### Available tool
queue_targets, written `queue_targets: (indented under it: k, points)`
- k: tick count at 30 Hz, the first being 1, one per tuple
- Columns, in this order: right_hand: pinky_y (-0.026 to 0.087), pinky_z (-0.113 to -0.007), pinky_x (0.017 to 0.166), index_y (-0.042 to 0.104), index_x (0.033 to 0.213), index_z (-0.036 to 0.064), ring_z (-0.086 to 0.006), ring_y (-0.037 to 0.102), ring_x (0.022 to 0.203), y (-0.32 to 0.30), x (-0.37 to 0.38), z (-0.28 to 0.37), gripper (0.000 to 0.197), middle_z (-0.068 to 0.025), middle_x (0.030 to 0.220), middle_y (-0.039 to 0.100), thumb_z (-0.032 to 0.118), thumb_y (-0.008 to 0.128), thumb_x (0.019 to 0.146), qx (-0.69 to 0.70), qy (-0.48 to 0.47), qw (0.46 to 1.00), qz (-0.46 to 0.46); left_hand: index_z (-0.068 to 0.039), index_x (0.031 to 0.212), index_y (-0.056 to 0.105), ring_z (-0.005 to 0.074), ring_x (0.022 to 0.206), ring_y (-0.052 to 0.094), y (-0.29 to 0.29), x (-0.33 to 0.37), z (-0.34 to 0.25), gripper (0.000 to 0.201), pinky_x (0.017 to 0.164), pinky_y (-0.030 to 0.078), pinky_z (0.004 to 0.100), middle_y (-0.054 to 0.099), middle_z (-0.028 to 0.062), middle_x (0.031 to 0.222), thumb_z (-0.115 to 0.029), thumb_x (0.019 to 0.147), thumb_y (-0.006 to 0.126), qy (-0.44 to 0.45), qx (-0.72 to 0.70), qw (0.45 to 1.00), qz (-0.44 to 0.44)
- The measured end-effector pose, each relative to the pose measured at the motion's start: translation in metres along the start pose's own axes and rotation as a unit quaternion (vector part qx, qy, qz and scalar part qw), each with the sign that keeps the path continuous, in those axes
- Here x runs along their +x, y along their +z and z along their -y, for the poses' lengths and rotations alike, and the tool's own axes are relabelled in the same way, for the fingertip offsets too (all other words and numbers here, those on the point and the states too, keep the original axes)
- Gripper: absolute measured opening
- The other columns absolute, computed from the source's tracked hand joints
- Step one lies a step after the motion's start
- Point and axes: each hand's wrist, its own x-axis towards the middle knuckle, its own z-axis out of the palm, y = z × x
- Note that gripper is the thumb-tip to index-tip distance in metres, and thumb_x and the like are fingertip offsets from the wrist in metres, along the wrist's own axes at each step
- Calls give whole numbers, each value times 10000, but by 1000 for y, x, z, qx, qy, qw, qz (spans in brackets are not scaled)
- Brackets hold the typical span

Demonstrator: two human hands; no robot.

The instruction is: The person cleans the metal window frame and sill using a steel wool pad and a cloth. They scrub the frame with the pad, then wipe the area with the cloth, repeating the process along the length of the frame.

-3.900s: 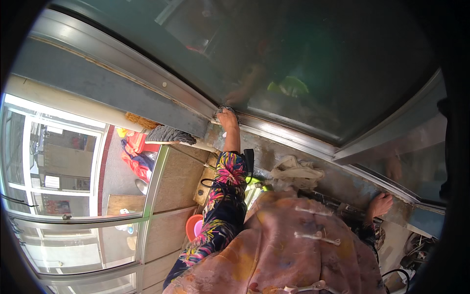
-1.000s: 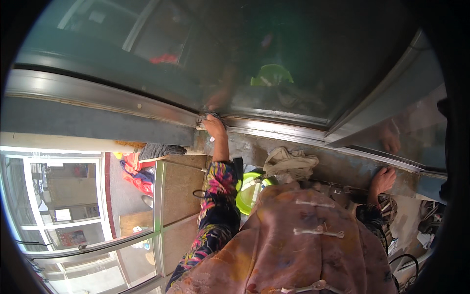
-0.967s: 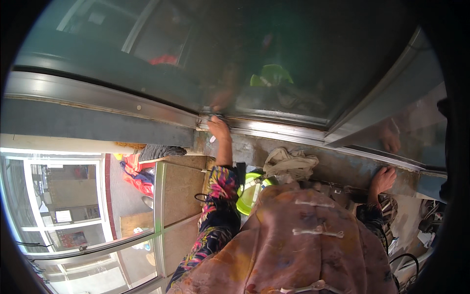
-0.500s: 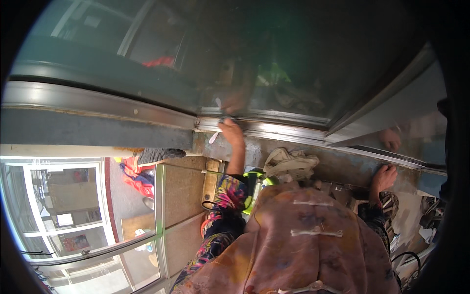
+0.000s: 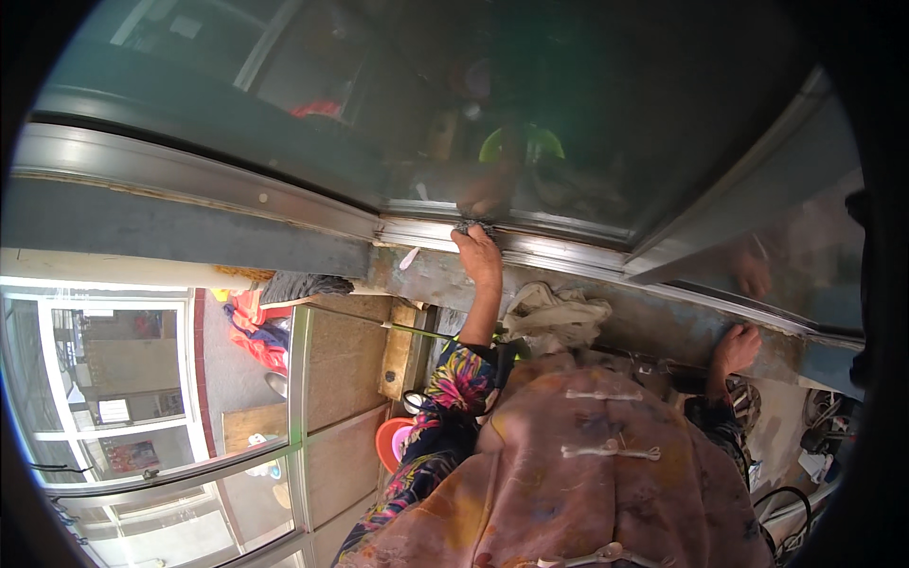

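The left hand (image 5: 478,257) is raised to the metal frame (image 5: 284,204) at the lower edge of a large glass pane (image 5: 530,104), and a small dark scrubbing pad (image 5: 471,228) is pressed against the frame under its fingertips; the grip is closed on the pad. The pad lies right at the seam between frame and glass, above a worn, paint-stained ledge (image 5: 606,317). The right hand (image 5: 736,347) is laid flat on that ledge further to the right, fingers spread, with nothing held in it. A crumpled pale cloth (image 5: 554,310) rests on the ledge between the two arms, just beside the left forearm. A patterned floral sleeve (image 5: 445,407) covers the left arm, and a stained pinkish apron (image 5: 587,473) fills the lower middle of the view. To the lower left, tiled panels (image 5: 331,360), an orange bowl (image 5: 390,440) and red fabric (image 5: 258,327) can be seen.
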Motion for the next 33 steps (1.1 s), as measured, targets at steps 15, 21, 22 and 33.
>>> queue_targets:
  k: [15,21,22,33]
  points:
    - [440,-495,729,559,971,150,-340,548,907,-9,2,-2,160,-105,964,557,243,547,841,72,-4,997,-4,35,1083,401,522,903,543,37,-100,-48,384,791,427,527,573,346,969,-320,935,395,-4,-59,996,63]
    - [429,-493,726,559,970,154,-332,542,919,-10,0,-7,166,-94,975,544,231,570,824,107,-6,994,2,47,1002,431,484,833,586,24,-68,-44,364,747,442,533,608,320,875,-307,934,382,-12,-27,999,14]
    - [429,-487,725,559,968,152,-328,542,918,-11,0,-7,166,-85,977,542,228,569,822,107,-5,994,-1,50,988,448,475,841,592,20,-54,-43,381,744,445,528,610,314,906,-321,936,382,-55,-19,998,-26]
    - [421,-479,737,556,953,145,-315,537,915,-22,0,-7,163,-76,971,539,220,585,811,132,-23,991,11,16,1000,435,491,894,564,58,-173,-90,352,783,432,534,602,306,930,-328,932,404,42,-7,997,62]
